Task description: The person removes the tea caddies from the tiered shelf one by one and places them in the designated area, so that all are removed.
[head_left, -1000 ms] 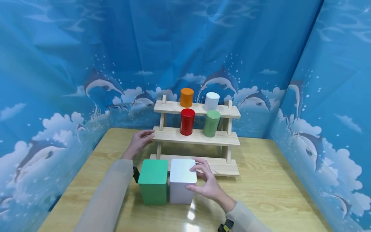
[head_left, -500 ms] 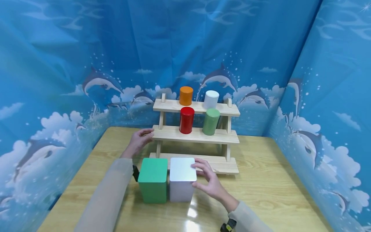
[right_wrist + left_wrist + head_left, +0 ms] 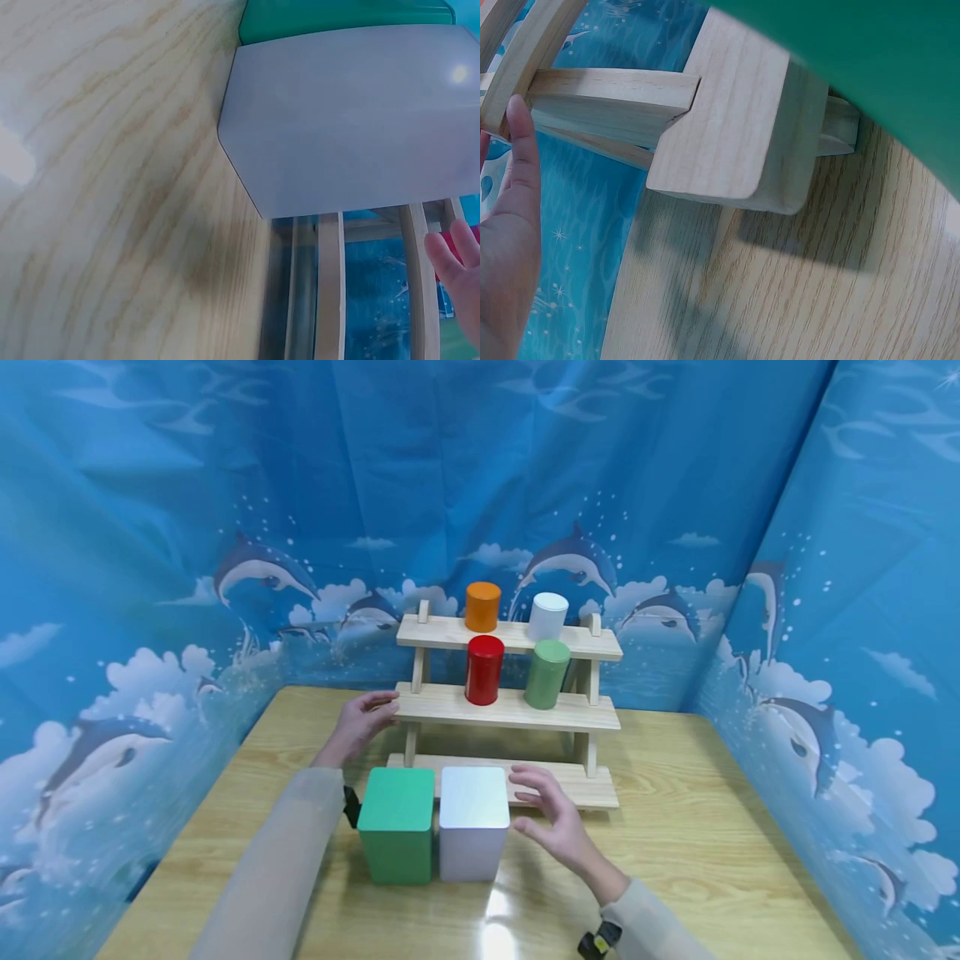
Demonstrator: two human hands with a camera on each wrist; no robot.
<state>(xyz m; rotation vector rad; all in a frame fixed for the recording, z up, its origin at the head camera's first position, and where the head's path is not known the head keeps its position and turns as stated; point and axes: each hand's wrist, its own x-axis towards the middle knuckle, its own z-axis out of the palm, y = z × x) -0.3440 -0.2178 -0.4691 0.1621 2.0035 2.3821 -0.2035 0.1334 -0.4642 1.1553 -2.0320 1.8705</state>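
My left hand [image 3: 358, 724] holds the left end of the middle board of a three-step wooden display stand [image 3: 510, 707]. In the left wrist view its thumb [image 3: 523, 142] lies against the board's edge. Just right of a white box [image 3: 472, 839], my right hand [image 3: 555, 818] is spread with a gap between its fingertips and the box. A green box [image 3: 397, 843] stands close on the white box's left, both in front of the stand. In the right wrist view, fingers [image 3: 448, 259] show beyond the white box's side [image 3: 345, 127].
An orange cylinder [image 3: 482, 607] and a white cylinder [image 3: 547, 617] stand on the top step. Below them, a red cylinder [image 3: 484, 670] and a light green cylinder [image 3: 547, 675] occupy the middle step. Blue dolphin-print curtains [image 3: 480, 468] enclose the wooden table [image 3: 675, 827].
My right hand has come off the white box and drawn a little to the right, its fingers now apart from it. The left hand keeps its place at the stand.
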